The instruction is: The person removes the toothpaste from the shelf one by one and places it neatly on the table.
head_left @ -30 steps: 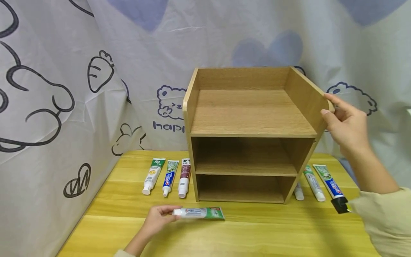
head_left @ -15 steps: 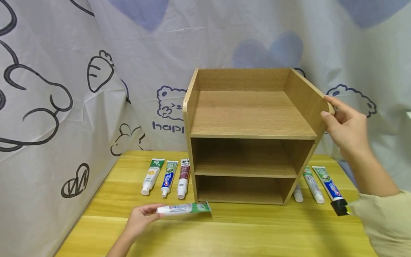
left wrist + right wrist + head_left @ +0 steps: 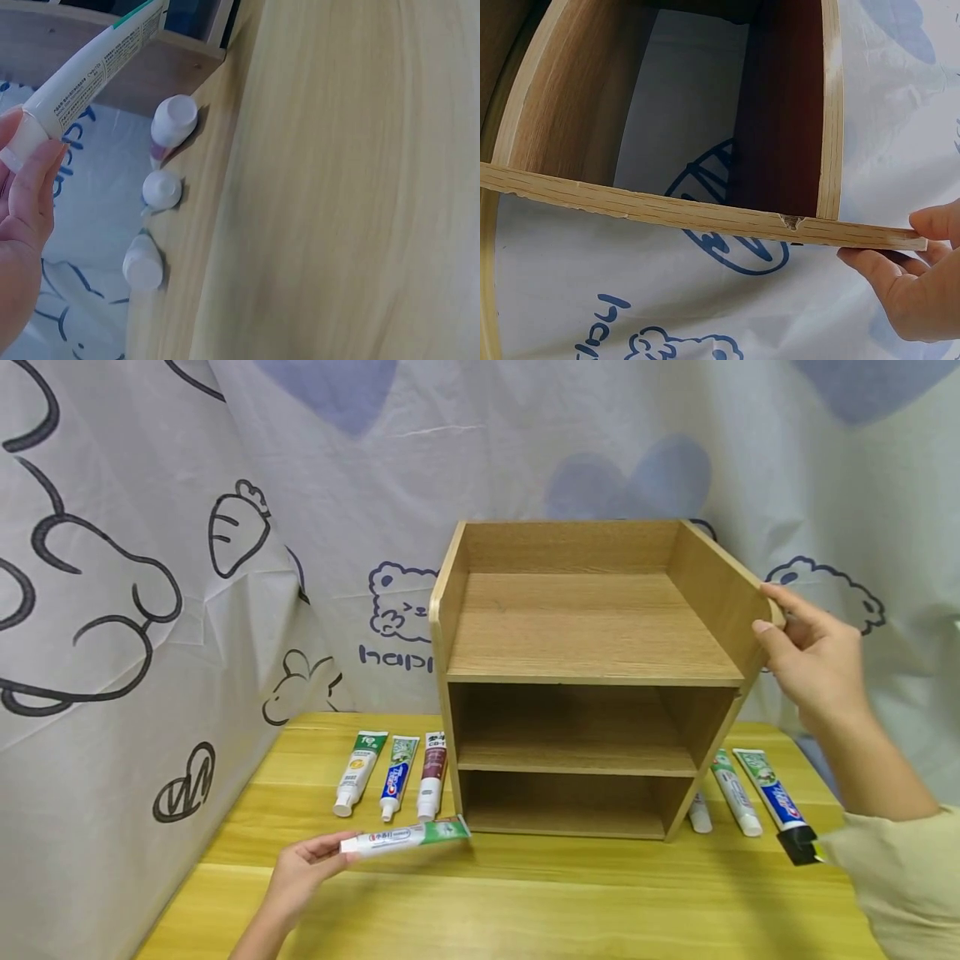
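My left hand [image 3: 303, 872] pinches a white and green toothpaste tube [image 3: 401, 839] by its cap end, and the tube hangs above the table with its green tail pointing right. In the left wrist view the same tube [image 3: 94, 71] slants up past the fingers, with small print on its side. At the upper right, my right hand [image 3: 817, 660] grips the front edge of the right side panel of a wooden shelf [image 3: 592, 622]. Seen from the right wrist, the thumb and fingers of that hand [image 3: 919, 274] lie on either side of the panel edge [image 3: 870, 234].
Left of the shelf lie a green and white tube [image 3: 362, 772], a blue Crest tube [image 3: 397, 778] and a maroon and white tube [image 3: 432, 775]. Right of it are a partly hidden tube [image 3: 700, 814], a green-white tube [image 3: 735, 793] and a blue tube [image 3: 772, 789]. A printed curtain [image 3: 315, 552] hangs behind.
My left hand has carried the toothpaste tube leftward and slightly up, tilting its tail end higher. The right hand stays on the shelf panel.
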A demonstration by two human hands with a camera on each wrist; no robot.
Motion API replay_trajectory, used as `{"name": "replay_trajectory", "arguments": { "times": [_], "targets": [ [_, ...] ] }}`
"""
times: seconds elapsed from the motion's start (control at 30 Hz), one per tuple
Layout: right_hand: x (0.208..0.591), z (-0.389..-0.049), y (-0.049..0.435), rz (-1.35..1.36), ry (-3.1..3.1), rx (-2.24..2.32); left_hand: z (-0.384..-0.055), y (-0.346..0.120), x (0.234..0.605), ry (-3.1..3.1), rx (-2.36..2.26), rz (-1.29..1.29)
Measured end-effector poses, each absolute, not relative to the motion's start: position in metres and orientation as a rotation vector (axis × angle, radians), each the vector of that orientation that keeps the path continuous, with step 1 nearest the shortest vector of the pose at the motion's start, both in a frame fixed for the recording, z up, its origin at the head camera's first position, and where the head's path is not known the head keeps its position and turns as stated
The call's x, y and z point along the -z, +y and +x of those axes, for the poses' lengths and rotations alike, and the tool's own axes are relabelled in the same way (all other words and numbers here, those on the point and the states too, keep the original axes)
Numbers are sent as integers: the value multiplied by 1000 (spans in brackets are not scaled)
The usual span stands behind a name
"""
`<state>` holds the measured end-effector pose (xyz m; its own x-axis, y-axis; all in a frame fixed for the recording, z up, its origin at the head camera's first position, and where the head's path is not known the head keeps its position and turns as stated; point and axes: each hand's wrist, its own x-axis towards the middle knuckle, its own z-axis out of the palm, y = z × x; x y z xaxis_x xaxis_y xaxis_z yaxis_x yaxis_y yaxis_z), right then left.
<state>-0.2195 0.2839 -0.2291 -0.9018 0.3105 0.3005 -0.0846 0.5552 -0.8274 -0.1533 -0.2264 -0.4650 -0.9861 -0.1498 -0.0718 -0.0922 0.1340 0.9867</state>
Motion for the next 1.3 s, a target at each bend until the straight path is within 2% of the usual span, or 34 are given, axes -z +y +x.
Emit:
{"name": "replay_trajectory", "arguments": {
  "times": [0.27,0.43,0.53,0.8,1.3],
  "targets": [
    [229,-221,285,-147,-2353,-1325,-160,-255,467,-2287,2025,131],
    [229,-221,285,-154,-2352,-1319,-185,-296,520,-2190,2048,36],
    [228,-221,286,-167,-2363,-1313,-198,-308,543,-2103,2058,139],
    [230,-219,287,-143,-2340,-1322,-209,-313,550,-1821,2099,452],
    [228,-218,285,-155,-2379,-1315,-219,-334,558,-1381,2182,524]
  ]
}}
